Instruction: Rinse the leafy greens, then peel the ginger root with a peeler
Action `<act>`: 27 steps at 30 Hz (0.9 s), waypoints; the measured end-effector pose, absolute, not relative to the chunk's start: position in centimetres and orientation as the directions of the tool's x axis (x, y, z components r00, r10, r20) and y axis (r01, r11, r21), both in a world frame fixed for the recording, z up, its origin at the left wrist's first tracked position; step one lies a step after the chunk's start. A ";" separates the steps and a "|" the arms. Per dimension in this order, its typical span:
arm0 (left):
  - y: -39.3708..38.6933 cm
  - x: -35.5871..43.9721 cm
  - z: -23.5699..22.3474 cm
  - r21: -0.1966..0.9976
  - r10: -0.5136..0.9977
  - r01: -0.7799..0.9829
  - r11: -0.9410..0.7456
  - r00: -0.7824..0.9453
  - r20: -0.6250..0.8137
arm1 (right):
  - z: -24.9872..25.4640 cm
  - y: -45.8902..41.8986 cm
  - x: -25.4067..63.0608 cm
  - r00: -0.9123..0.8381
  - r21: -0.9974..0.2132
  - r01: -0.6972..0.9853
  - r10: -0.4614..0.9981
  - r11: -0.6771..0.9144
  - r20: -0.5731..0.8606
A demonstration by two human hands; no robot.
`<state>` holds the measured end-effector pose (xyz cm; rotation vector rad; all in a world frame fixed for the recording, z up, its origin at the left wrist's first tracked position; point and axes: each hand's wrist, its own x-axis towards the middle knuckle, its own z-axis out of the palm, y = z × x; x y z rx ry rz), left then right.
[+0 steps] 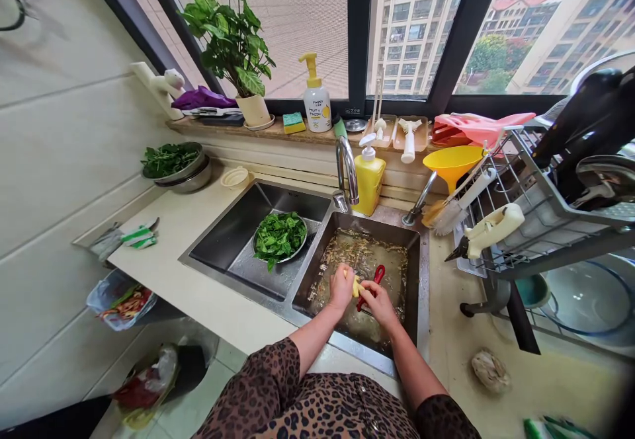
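Note:
Over the right sink basin (pixel 417 274), my left hand (pixel 341 287) is closed around a small pale yellow vegetable piece (pixel 356 286). My right hand (pixel 378 299) grips a red-handled peeler (pixel 376 280) and holds it against that piece. Both hands hover above murky water littered with peelings (pixel 364 254). In the left basin (pixel 233 227) stands a metal bowl of green leaves (pixel 279 235).
A faucet (pixel 347 171) and a yellow soap bottle (pixel 369 178) stand behind the sinks. A second bowl of greens (pixel 173 161) is on the counter at left. A dish rack (pixel 540 214) crowds the right. A potted plant (pixel 233 42) sits on the sill. Waste bags (pixel 124 300) lie on the floor.

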<state>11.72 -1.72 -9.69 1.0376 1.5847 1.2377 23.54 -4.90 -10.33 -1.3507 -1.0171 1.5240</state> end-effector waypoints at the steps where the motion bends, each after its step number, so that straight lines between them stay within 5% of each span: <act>1: -1.8 11.8 -9.6 0.971 0.954 0.179 0.161 -0.281 -0.106 | -10.5 -4.8 23.5 -0.066 -0.957 -0.058 0.957 -0.285 -0.281; 5: -1.9 11.6 -9.1 0.878 0.964 0.448 0.170 -0.260 -0.054 | -10.7 -4.8 23.5 -0.088 -0.954 -0.084 0.956 -0.286 -0.279; 10: -2.0 11.6 -9.0 0.812 0.970 0.557 0.175 -0.240 -0.044 | -10.4 -4.8 23.4 -0.071 -0.968 -0.007 0.966 -0.251 -0.250; 20: -1.8 11.7 -9.6 0.792 0.977 0.578 0.196 -0.180 -0.110 | -11.3 -5.0 23.6 -0.132 -0.939 0.334 0.983 -0.076 -0.126; 27: -1.2 11.3 -10.7 0.831 0.929 0.435 0.347 -0.278 -0.243 | -11.2 -5.1 23.6 -0.195 -0.954 0.291 0.971 -0.080 -0.141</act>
